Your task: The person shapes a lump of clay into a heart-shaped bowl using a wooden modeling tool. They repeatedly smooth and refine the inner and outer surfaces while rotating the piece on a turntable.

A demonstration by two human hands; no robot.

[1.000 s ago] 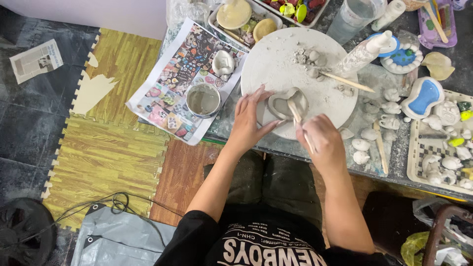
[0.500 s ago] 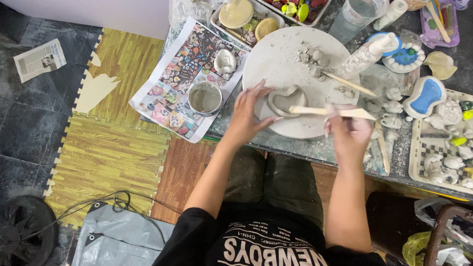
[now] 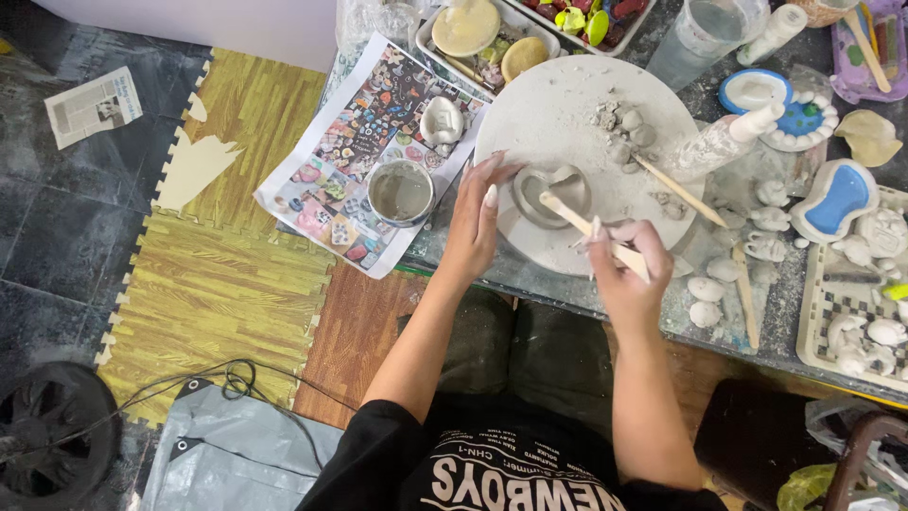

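The left hand rests with its fingers spread against the left side of the small grey clay dish, steadying it on the round white board that sits on the desk. The right hand is clenched around a flat wooden tool, whose tip now lies inside the dish; half a second ago the same stick was held level, lifted clear to the right of the clay, so the hand has swung it back down onto the piece. The dish itself has not shifted on the board, and the left hand has kept its place beside it. That suggests the shaping of the clay is in full swing rather than finished. Near the dish lie grey clay scraps and a second wooden stick. Off to the left, on a colourful printed sheet, stands a small cup of grey slip.
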